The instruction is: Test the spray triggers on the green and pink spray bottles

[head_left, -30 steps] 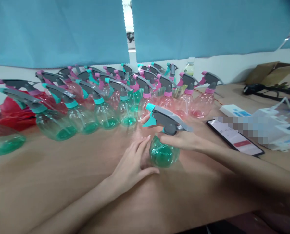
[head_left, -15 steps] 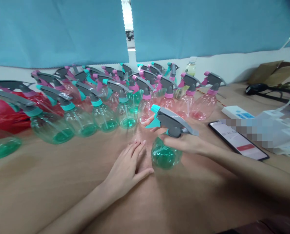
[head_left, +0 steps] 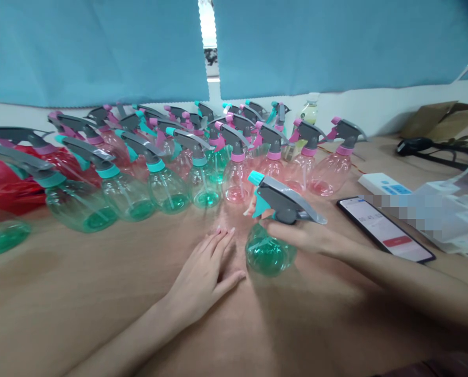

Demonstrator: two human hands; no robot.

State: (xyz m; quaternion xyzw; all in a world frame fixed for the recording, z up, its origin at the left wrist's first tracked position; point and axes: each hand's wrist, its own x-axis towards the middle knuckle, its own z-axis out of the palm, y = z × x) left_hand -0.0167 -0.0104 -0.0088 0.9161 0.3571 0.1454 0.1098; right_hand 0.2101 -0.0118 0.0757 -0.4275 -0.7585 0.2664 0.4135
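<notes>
My right hand (head_left: 296,234) is wrapped round the neck of a green spray bottle (head_left: 271,254), just under its grey and turquoise spray head. The bottle stands nearly upright at the middle of the table. To its left my left hand (head_left: 204,269) lies flat on the wooden table (head_left: 80,309), holding nothing, thumb apart from the fingers. Behind the hands stand several spray bottles in rows, among them a green one (head_left: 206,193) with a turquoise collar and a pink one (head_left: 237,180) with a pink collar.
A phone (head_left: 387,230) lies on the right, beside a white box (head_left: 383,183) and clear plastic packaging (head_left: 454,199). Farther back are a cardboard box (head_left: 434,118) and a black cabled object (head_left: 414,145). Red plastic (head_left: 13,183) lies at the left.
My right hand's fingers have drawn in round the bottle's neck; before, they were stretched out to the left. The bottle has shifted slightly right. My left hand has hardly moved.
</notes>
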